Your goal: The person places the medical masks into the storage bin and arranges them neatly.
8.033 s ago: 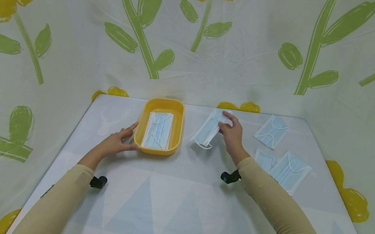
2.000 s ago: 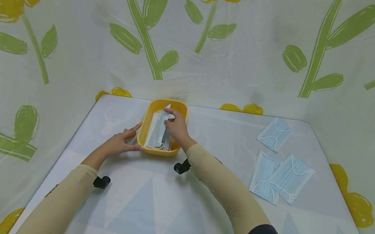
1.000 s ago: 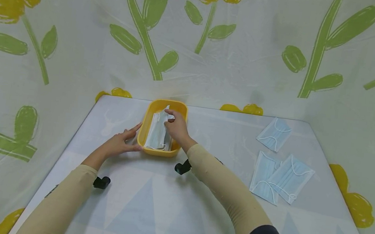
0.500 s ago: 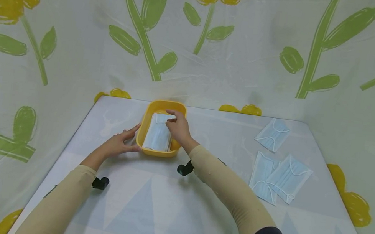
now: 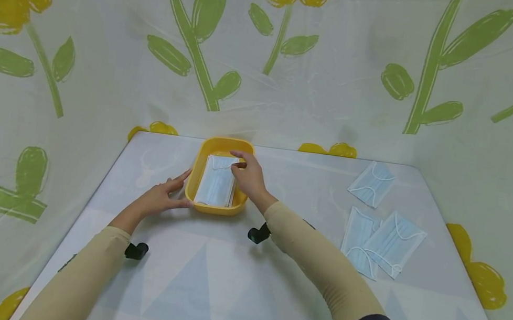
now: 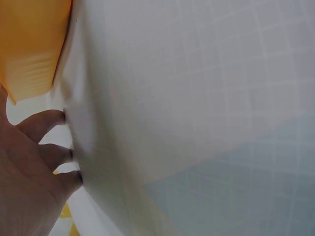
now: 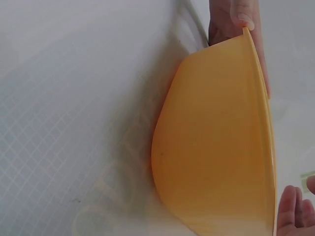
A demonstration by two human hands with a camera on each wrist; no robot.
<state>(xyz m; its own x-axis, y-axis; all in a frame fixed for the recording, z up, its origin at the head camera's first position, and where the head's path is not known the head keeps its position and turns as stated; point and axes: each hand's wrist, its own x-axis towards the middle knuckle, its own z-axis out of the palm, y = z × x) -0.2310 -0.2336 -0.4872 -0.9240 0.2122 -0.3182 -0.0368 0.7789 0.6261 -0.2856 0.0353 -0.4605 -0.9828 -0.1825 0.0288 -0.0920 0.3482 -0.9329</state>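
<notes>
A yellow plastic tray [image 5: 219, 210] sits near the table's far edge, with a small stack of light-blue face masks [image 5: 215, 184] inside. My left hand [image 5: 157, 199] rests against its near left corner, thumb and forefinger spread and fairly straight. In the left wrist view, the other fingertips [image 6: 71, 179] touch the table beside the tray [image 6: 32, 49]. Above the tray's right side hovers my right hand [image 5: 250, 179], fingers loosely bent near the top mask's ear loop, gripping no mask. The right wrist view shows the tray's outer wall [image 7: 211, 137] and part of the right hand [image 7: 298, 211].
Toward the table's right side lie more masks: a single mask [image 5: 371, 185] at the back, and a mask [image 5: 396, 245] overlapping another mask [image 5: 358, 235] in front of it. A flower-print curtain [image 5: 330, 100] rises behind the table.
Eight seconds ago the right hand held a mask right of the tray. It brought that mask into the tray, let it fall flat on the stack, and has drawn slightly right. Left hand stayed put.
</notes>
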